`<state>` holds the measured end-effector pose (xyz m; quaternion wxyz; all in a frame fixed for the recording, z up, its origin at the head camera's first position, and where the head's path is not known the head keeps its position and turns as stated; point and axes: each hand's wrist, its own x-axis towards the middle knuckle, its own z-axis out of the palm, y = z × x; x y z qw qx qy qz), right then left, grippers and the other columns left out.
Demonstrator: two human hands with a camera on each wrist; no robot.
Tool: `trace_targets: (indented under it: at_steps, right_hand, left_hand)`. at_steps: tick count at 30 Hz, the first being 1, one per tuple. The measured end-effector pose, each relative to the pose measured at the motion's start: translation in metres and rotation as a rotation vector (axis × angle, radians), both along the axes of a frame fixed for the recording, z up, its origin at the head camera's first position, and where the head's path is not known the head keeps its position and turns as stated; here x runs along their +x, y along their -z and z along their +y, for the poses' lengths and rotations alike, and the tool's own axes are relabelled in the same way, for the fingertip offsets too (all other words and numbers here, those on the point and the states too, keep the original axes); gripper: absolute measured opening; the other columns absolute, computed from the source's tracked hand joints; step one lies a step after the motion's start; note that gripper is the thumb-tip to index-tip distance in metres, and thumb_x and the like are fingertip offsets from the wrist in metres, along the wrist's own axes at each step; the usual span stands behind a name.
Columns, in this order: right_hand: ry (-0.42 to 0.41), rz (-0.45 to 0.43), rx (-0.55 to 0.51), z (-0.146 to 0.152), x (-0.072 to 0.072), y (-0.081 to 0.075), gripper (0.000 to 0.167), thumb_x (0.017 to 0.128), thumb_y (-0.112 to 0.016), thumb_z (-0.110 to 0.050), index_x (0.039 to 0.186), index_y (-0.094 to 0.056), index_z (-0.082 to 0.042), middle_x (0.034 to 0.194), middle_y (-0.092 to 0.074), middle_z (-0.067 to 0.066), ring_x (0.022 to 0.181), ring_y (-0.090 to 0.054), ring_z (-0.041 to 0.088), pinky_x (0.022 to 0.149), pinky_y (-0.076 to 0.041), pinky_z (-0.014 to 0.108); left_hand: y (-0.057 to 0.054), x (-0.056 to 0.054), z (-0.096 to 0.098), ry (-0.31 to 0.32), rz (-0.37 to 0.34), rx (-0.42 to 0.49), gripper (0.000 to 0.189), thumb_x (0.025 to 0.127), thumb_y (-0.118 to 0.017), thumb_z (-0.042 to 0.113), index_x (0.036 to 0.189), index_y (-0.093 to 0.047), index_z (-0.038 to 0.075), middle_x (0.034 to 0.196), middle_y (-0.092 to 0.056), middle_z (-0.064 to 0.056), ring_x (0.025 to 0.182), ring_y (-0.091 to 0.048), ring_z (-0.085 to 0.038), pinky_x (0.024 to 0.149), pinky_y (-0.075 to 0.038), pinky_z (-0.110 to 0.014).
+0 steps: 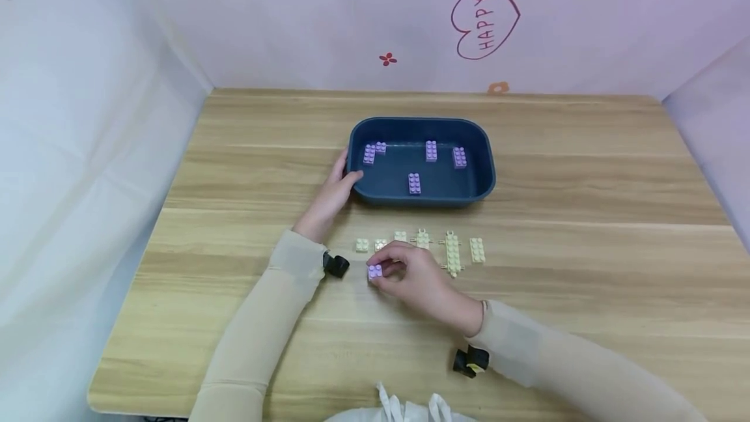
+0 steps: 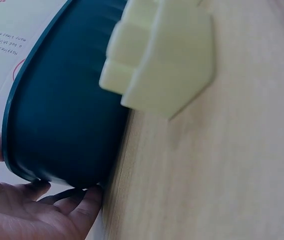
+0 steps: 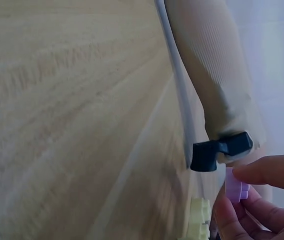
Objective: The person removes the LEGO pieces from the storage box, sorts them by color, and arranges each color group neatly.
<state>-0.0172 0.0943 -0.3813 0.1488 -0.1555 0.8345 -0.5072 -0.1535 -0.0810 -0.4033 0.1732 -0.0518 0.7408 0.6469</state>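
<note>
In the head view my left hand (image 1: 328, 197) holds the left end of a dark blue plastic bin (image 1: 422, 200), thumb over the rim and fingers along its outside. Several purple building bricks lie spread inside, among them one near the front wall (image 1: 415, 183). Close to me, my right hand (image 1: 418, 282) pinches a small purple building brick (image 1: 375, 271) between thumb and fingers. The right wrist view shows that purple brick (image 3: 235, 186) at the fingertips. Just beyond the right hand is a row of pale yellow pieces, including a long one with side pegs (image 1: 452, 253); the hand partly covers some.
Rightmost in the row is a pale yellow brick (image 1: 477, 250). The wooden table (image 1: 586, 213) meets a printed white curtain (image 1: 293, 31) at the back. Each sleeve carries a black wrist mount, such as the left one (image 1: 336, 265).
</note>
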Motion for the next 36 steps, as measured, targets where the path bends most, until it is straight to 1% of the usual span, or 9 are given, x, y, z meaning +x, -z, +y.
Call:
trace_targets:
  at_steps: [4,11,15,25,32,36]
  right_hand:
    - [-0.01,-0.017,0.006,-0.008,0.002,0.004,0.018,0.08,-0.075,-0.002,0.098,-0.072,-0.004,0.097,-0.068,0.003,0.082,-0.065,0.011,0.076,-0.057,0.026]
    - [-0.048,0.051,0.035,-0.021,0.002,0.015,0.015,0.081,-0.074,-0.002,0.095,-0.072,-0.005,0.096,-0.067,0.003,0.082,-0.064,0.012,0.075,-0.056,0.022]
    - [-0.037,0.073,0.044,-0.023,0.002,0.018,0.015,0.08,-0.074,-0.002,0.095,-0.072,-0.004,0.096,-0.067,0.004,0.081,-0.064,0.012,0.074,-0.056,0.021]
    - [-0.019,0.118,0.084,-0.025,0.003,0.022,0.017,0.078,-0.077,-0.002,0.094,-0.072,-0.005,0.095,-0.067,0.004,0.079,-0.064,0.014,0.072,-0.055,0.021]
    - [-0.014,0.15,0.118,-0.026,0.005,0.026,0.018,0.077,-0.078,-0.003,0.093,-0.072,-0.006,0.093,-0.066,0.002,0.076,-0.061,0.012,0.069,-0.053,0.02]
    - [-0.015,0.162,0.132,-0.027,0.006,0.028,0.018,0.076,-0.078,-0.004,0.093,-0.071,-0.007,0.092,-0.065,0.0,0.074,-0.058,0.011,0.067,-0.052,0.02]
  left_hand:
    - [-0.002,-0.001,-0.001,0.006,0.008,0.001,0.063,0.101,-0.046,0.026,0.155,-0.016,0.035,0.163,-0.014,0.008,0.149,-0.011,-0.012,0.121,-0.012,-0.039]
    - [-0.004,-0.004,-0.003,0.01,0.01,-0.004,0.064,0.1,-0.047,0.027,0.155,-0.016,0.036,0.163,-0.013,0.009,0.149,-0.01,-0.011,0.122,-0.012,-0.039]
    - [-0.005,-0.005,-0.002,0.018,0.011,-0.01,0.064,0.1,-0.048,0.028,0.155,-0.015,0.036,0.163,-0.013,0.009,0.149,-0.009,-0.01,0.122,-0.012,-0.037]
    - [-0.004,-0.004,-0.002,0.024,0.013,0.011,0.064,0.101,-0.046,0.026,0.155,-0.014,0.035,0.163,-0.011,0.009,0.149,-0.008,-0.009,0.122,-0.013,-0.036]
    - [-0.001,-0.003,-0.002,0.027,0.013,0.008,0.063,0.101,-0.046,0.025,0.155,-0.015,0.035,0.163,-0.012,0.009,0.149,-0.009,-0.01,0.122,-0.013,-0.036]
    - [-0.001,-0.002,-0.002,0.024,0.0,0.005,0.063,0.101,-0.046,0.026,0.155,-0.015,0.036,0.163,-0.011,0.01,0.149,-0.008,-0.009,0.122,-0.013,-0.037]
